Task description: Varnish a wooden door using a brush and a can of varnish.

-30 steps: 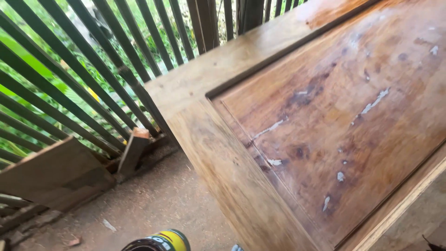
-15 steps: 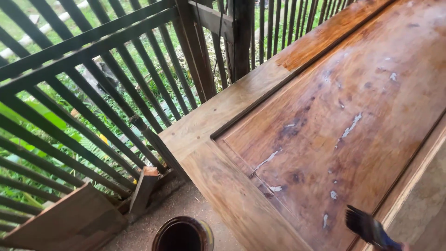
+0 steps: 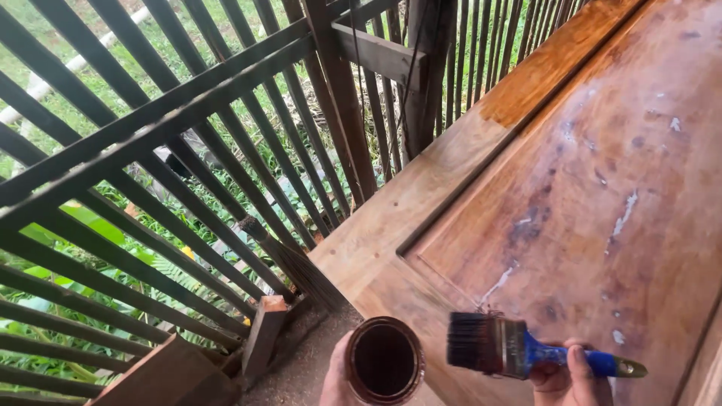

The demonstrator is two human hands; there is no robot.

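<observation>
Down low, left hand holding open tin of dark stain, right hand gripping brush

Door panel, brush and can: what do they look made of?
Door panel: solid wood by its grain, far frame strip glossy and darker, the rest dull with pale flecks. Brush in the right hand: dark bristles, shiny metal band, blue handle, likely plastic. Can in the left hand: probably metal, rim and inside coated dark brown.

Light: soft daylight through railing | shadows: faint | focus: sharp | glare: none
</observation>
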